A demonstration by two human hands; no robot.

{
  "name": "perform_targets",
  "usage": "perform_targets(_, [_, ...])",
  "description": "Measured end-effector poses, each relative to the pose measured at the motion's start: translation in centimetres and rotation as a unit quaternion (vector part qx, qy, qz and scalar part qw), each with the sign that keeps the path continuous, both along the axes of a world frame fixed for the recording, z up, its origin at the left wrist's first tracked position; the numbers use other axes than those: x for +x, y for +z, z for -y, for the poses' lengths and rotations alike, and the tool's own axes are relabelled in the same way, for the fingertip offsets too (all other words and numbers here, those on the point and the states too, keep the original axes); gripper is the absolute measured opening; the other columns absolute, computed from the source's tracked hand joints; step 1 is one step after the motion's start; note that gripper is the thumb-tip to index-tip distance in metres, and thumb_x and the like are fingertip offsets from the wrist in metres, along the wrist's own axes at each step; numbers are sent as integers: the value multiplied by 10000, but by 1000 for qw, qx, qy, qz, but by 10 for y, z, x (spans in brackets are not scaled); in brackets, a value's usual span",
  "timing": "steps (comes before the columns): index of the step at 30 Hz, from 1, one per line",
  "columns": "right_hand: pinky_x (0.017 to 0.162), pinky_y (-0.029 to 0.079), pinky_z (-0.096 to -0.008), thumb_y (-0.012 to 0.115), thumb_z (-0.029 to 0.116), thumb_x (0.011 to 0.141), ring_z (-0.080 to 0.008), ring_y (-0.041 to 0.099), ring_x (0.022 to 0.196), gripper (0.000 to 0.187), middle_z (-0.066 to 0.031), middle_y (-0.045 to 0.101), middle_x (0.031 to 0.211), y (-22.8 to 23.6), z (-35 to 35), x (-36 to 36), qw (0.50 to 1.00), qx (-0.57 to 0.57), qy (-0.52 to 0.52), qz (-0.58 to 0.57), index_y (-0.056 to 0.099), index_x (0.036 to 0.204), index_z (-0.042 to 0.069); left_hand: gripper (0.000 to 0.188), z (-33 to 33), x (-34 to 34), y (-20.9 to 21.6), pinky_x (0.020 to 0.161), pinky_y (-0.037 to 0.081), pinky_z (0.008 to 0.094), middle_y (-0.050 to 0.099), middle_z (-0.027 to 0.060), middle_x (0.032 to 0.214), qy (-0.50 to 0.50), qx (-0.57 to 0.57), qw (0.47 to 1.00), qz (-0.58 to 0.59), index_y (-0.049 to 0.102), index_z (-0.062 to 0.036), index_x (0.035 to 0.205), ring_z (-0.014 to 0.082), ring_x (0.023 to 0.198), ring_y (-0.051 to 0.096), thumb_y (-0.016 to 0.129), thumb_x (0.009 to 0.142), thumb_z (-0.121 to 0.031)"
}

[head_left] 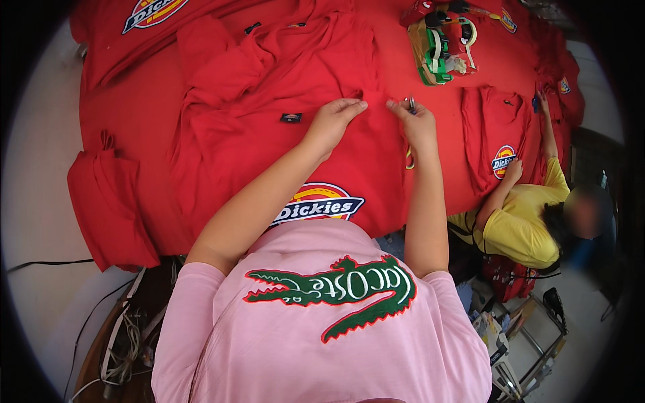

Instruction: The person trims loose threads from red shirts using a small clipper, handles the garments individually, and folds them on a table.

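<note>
Right hand (420, 127) holds a small shiny metal tool (412, 105); left hand (329, 124) pinched narrow, contents unclear.
Spread red cloth garment (342, 161) lies under the left hand; best held flat there, tool tip clear of cloth.

Green tape dispenser (437, 66); pale cables (129, 342); yellow-shirted co-worker (521, 221).

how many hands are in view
4: the camera wearer's left hand and right hand at centre; the co-worker's lower hand beside a round logo patch, and upper hand farther up.
</note>
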State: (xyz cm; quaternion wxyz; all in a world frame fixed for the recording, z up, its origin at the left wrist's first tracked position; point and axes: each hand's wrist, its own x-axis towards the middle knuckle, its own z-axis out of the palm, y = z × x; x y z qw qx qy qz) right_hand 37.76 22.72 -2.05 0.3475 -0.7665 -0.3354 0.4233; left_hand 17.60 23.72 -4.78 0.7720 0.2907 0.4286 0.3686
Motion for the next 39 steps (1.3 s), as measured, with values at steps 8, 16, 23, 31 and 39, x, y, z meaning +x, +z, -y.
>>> perform_targets(8, [728, 453, -239, 838, 107, 815, -80, 546, 789, 255, 13, 597, 808, 42, 70, -14, 973, -30, 231, -5, 678, 984, 2, 335, 24, -18, 3, 890, 461, 211, 623, -37, 1018, 16, 28, 999, 19, 645, 22, 1267, 39, 966, 571, 699, 966, -117])
perform_targets(16, [806, 505, -297, 738, 28, 860, -180, 637, 859, 323, -92, 654, 896, 94, 92, -27, 952, 129, 236, 147, 687, 1178, -1, 345, 74, -47, 42, 879, 463, 198, 626, -31, 1049, 10, 100, 992, 70, 614, 15, 1321, 28, 951, 571, 652, 986, -58])
perform_targets(23, [804, 530, -334, 750, 64, 855, -232, 697, 931, 291, -150, 708, 990, 130, 107, -55, 916, 52, 253, 307, 714, 1138, 11, 311, 95, -62, 65, 915, 472, 229, 663, -2, 1140, 58, 150, 987, 9, 616, 31, 1289, 58, 1012, 585, 622, 1005, -95])
perform_targets(31, [728, 546, -324, 767, 50, 849, -220, 710, 827, 194, -119, 714, 928, 146, 115, -82, 911, 256, 243, 213, 732, 1037, 21, 238, 116, -73, 77, 912, 477, 256, 662, 42, 1063, 67, 222, 968, -94, 679, 43, 1140, 103, 998, 602, 655, 990, -139])
perform_targets(39, [636, 554, -387, 781, 72, 748, -283, 680, 747, 213, -99, 662, 854, 115, 118, -117, 824, 369, 321, 288, 676, 932, 55, 173, 131, -84, 76, 802, 464, 288, 591, 87, 924, 73, 314, 927, -192, 662, 75, 1075, 179, 883, 578, 619, 947, -32])
